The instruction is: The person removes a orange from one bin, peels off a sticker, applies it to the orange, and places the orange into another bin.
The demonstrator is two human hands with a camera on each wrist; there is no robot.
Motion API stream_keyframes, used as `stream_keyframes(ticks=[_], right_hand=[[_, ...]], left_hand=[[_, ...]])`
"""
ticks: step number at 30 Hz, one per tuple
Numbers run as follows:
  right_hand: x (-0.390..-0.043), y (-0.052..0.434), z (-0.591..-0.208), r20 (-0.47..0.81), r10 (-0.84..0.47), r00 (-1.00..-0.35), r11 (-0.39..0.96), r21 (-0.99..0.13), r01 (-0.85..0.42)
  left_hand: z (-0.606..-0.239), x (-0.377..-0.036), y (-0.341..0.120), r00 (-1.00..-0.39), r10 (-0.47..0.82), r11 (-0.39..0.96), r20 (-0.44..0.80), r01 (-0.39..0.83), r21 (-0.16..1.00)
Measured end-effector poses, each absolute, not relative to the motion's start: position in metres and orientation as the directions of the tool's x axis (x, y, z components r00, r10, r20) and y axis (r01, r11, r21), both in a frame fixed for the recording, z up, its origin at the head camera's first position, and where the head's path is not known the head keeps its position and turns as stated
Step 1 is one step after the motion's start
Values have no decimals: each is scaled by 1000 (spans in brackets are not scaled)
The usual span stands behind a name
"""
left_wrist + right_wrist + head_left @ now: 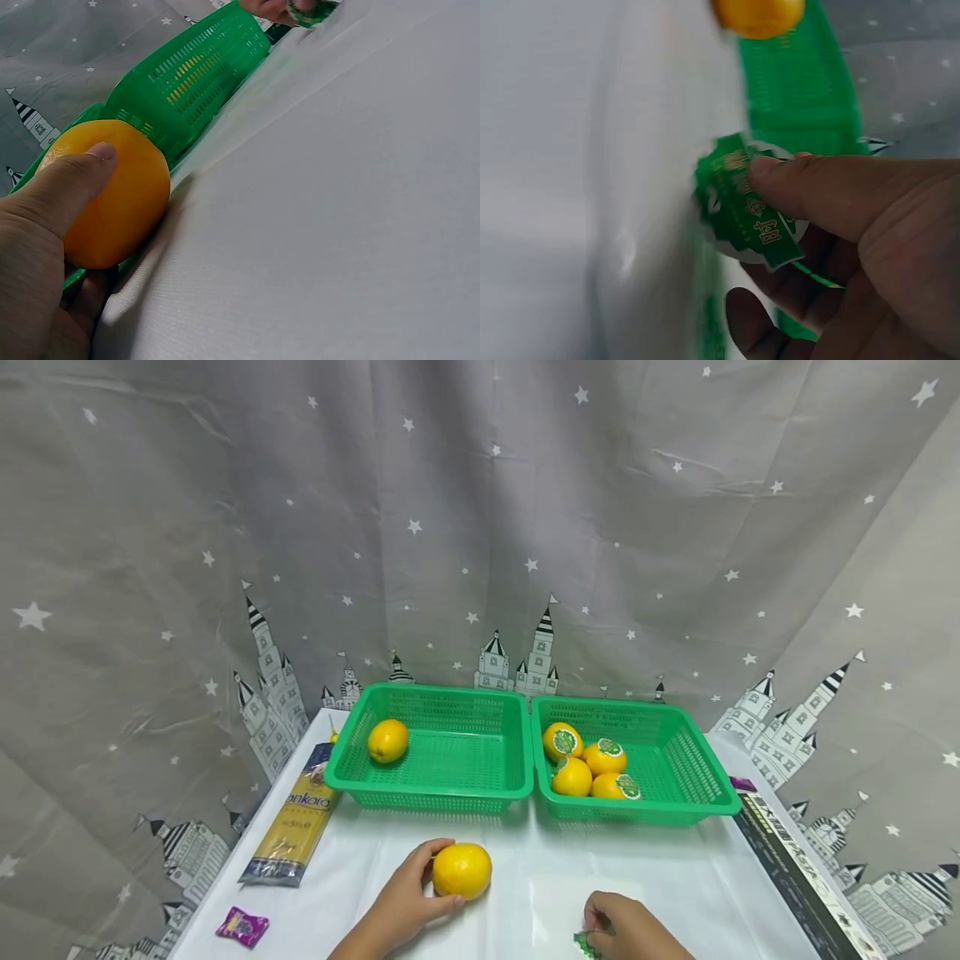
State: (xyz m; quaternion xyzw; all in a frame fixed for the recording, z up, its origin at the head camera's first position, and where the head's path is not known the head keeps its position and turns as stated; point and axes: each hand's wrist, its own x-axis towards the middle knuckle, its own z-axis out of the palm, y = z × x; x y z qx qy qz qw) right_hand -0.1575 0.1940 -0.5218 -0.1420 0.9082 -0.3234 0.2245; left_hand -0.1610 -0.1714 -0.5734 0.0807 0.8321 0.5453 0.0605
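My left hand (405,893) grips a bare orange (462,871) above the white table, thumb on its near side. In the left wrist view the thumb lies across the orange (131,199), and no label shows on it. To the right, my right hand (630,928) pinches a green sticker (584,945) low over the table. Close up in the right wrist view, the sticker (739,202) is green with gold characters and a clear, scalloped edge, held between thumb and fingers.
A left green basket (435,797) holds one orange (387,741). The right green basket (637,814) holds several oranges with green stickers. A pasta packet (292,827) and purple wrapped sweet (242,927) lie left; a long dark box (798,868) lies right. A grey curtain (450,527) hangs behind.
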Motion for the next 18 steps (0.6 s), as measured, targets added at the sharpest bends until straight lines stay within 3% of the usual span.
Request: stream_keyframes(ticks=[5,13,18], right_hand=[[-169,176,-495,-167,-456,-874,654,-729,-202],[-192,89,-489,-21,-506,-862,408,-887,-217],[-200,58,-493,11,-523,-852,418,-868,-268]], left_hand=[[-572,-162,-172,-983,181,393,-4,69,917],[-574,-162,-172,-982,188,371,4,75,926],[-573,-161,-170,-980,198,360,11,83,929]])
